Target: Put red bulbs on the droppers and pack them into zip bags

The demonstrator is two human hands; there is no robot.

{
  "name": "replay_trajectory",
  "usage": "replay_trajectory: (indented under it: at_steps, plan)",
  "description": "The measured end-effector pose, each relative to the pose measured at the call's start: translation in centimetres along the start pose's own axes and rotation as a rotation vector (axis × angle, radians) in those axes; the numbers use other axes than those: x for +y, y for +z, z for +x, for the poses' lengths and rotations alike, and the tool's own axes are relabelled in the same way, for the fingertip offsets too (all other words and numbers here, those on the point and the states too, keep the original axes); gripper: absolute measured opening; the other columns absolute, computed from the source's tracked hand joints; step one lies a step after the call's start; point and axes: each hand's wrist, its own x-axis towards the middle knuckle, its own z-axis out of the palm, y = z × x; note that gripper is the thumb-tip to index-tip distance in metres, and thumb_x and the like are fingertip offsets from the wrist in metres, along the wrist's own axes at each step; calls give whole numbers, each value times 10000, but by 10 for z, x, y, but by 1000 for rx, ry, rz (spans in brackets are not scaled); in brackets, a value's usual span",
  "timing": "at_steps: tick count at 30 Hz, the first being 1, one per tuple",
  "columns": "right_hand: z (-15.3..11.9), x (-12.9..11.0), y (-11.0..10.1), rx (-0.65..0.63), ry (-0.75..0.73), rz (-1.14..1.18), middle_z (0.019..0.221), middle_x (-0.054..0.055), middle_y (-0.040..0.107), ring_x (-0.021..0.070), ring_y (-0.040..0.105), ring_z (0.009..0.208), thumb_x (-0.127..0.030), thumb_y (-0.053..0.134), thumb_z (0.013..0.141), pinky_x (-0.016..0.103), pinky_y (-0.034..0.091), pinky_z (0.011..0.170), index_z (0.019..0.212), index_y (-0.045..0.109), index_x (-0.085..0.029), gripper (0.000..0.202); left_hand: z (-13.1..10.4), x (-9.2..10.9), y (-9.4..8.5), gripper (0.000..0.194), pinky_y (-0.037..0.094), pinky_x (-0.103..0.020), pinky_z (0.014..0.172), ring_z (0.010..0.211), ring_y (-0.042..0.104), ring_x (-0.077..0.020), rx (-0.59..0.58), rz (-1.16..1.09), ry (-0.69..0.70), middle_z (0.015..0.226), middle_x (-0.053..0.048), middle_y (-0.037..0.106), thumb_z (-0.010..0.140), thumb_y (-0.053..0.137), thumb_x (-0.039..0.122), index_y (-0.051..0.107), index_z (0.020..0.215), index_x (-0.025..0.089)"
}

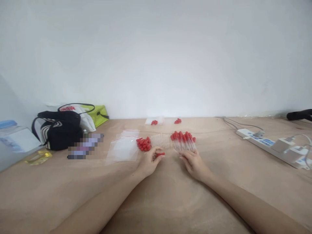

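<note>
My left hand [151, 160] is closed on a small red cap [160, 154], in front of a pile of red caps [144, 144]. My right hand [193, 162] is at the near ends of several clear tubes with red tops [183, 141]; its fingers are bent, and whether they grip a tube is too small to tell. Between the pile and the capped tubes lies a row of thin pale sticks or tubes [160, 140] without caps. Flat clear plastic bags [124, 148] rest left of the pile.
Two small clusters of red pieces [154, 122] [177, 121] lie near the wall, beside clear bags. Black bag [62, 130], green bag [98, 115], yellow tape [40, 157] and plastic container [17, 138] stand left. A white power strip [264, 143] with plugs and cables lies right.
</note>
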Motion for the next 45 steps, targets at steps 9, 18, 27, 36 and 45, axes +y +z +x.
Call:
replay_trajectory:
  at_steps: [9,18,27,36,45]
  plan:
    - [4,-18,6,-78,-84,-21,784,29,623,136,542,717,-196,350,850,296,269,729,927,563,-203,227,-2,3,-1,183,441,-264,724,784,580,-154,-80,211,114,863,-13,654,805,481,256,617,912,197]
    - [6,-10,5,-102,-128,-31,777,16,604,117,532,724,-199,375,853,281,256,706,943,595,-234,241,-4,9,-2,180,412,-256,695,704,565,-145,-137,308,221,734,-11,640,815,462,248,631,793,191]
    - [7,-9,2,-95,-150,-118,755,15,597,127,507,715,-149,400,815,297,208,672,934,620,-257,272,-5,12,-1,206,382,-291,721,666,547,-150,-203,396,336,688,-19,635,825,435,249,626,774,192]
    - [4,-22,6,-129,-82,-14,708,5,594,114,490,648,-170,356,837,277,218,657,781,601,-204,253,-7,7,0,178,381,-304,717,676,513,-161,-195,409,447,674,-35,587,807,444,271,585,754,176]
    - [9,-27,8,-177,-38,59,701,-7,605,116,526,690,-185,365,840,269,248,680,742,589,-194,245,-4,8,-3,180,370,-300,758,728,518,-158,-247,433,521,722,-41,600,833,422,245,579,787,168]
